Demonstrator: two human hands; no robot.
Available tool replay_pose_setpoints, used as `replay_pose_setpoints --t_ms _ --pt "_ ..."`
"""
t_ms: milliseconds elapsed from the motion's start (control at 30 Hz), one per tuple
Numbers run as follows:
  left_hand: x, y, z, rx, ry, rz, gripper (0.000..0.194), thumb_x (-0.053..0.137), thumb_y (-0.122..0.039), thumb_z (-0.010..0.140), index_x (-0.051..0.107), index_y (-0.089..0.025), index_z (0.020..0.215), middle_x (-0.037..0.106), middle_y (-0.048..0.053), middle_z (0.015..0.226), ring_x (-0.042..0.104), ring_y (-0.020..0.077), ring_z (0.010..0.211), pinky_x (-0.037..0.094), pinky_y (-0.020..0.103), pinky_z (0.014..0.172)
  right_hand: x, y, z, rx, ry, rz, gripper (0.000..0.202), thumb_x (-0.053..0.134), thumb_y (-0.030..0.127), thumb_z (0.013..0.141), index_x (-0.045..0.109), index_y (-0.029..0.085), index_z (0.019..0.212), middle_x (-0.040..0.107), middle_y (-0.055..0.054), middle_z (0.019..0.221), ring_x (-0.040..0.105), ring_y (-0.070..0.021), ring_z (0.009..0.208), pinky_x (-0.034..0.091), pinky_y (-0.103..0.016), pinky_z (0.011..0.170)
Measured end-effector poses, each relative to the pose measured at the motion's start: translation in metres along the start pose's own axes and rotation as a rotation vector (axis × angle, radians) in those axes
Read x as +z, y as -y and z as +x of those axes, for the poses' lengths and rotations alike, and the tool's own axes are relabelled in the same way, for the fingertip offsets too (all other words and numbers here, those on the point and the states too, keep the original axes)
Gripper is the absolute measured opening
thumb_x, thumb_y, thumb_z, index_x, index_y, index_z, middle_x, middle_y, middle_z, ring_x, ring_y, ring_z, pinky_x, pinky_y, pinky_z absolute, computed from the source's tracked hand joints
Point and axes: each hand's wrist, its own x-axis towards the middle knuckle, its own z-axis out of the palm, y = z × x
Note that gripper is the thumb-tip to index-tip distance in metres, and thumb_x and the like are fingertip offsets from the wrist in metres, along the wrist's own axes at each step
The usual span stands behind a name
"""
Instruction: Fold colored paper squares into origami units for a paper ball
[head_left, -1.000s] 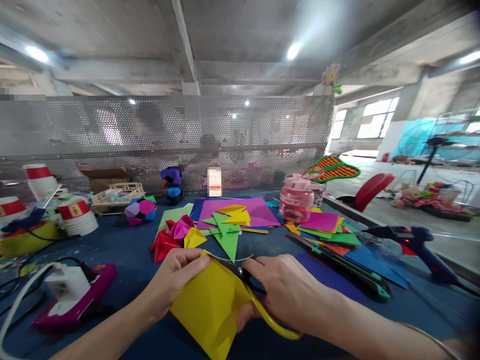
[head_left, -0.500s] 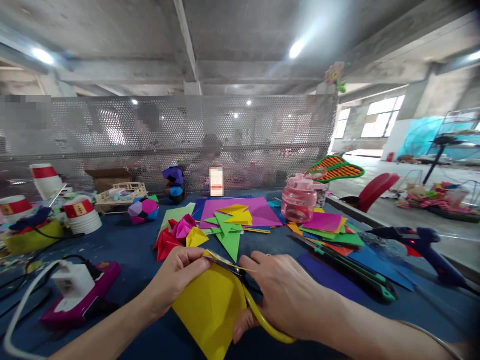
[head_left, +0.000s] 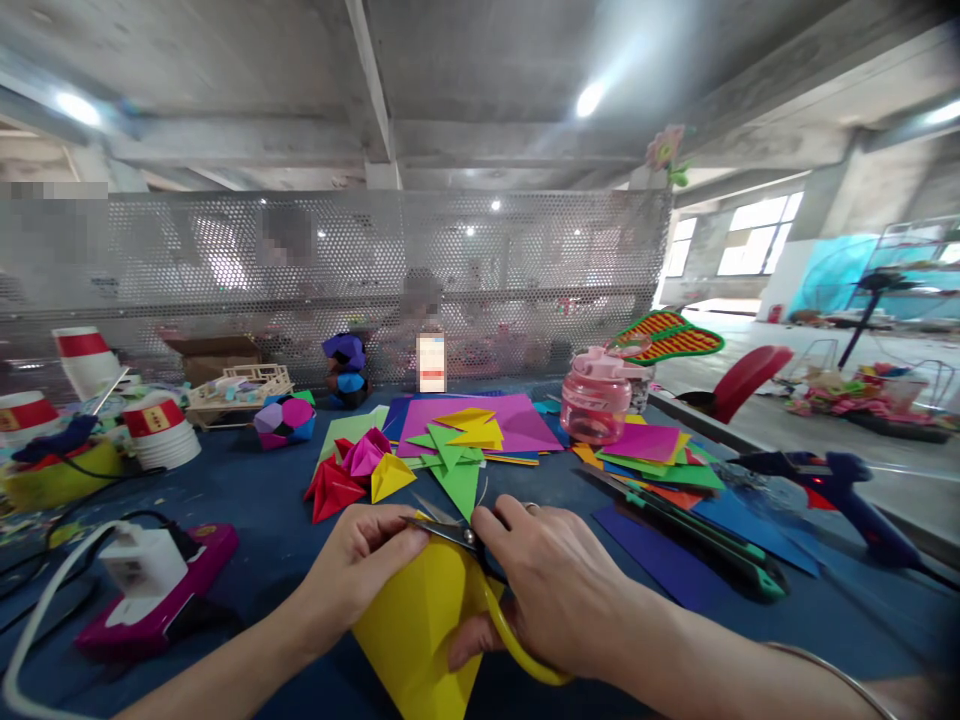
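Observation:
My left hand (head_left: 379, 560) pinches the top edge of a folded yellow sheet of paper (head_left: 416, 635) between thumb and fingers. In my right hand (head_left: 551, 570) is a pair of scissors (head_left: 517, 640) with yellow handles. Their blades stand apart at the paper's top edge, close to my left fingertips. The right thumb lies against the front of the paper. Just beyond my hands are folded paper pieces: red (head_left: 337, 487), magenta (head_left: 369, 453), yellow (head_left: 391, 478) and green (head_left: 454, 465).
A purple power strip (head_left: 217, 545) with a white plug sits at left, near stacked paper cups (head_left: 161, 430). At right are a green-black cutter knife (head_left: 694, 535), coloured paper sheets (head_left: 645, 442), a pink bottle (head_left: 598, 395) and a blue glue gun (head_left: 840, 480). A perforated screen (head_left: 487, 250) stands behind.
The scissor blades have parted; before, they were nearly together along the paper's top edge. A thin yellow strip there no longer shows on the paper. Both hands have shifted slightly.

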Motion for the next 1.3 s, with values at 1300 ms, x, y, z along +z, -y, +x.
replay_pose_setpoints --t_ms 1300 --pt "0.001 -0.004 -0.004 0.016 0.026 0.092 0.032 0.070 -0.048 0.081 0.080 -0.019 0.092 0.073 0.005 0.078 0.062 0.0205 0.076 0.047 0.022 0.065 0.012 -0.003 -0.006 -0.081 -0.023 -0.075 0.016 0.058 0.023 0.083 0.055 0.019 0.098 0.065 -0.006 0.084 0.059 -0.0194 0.060 0.016 -0.030 0.048"
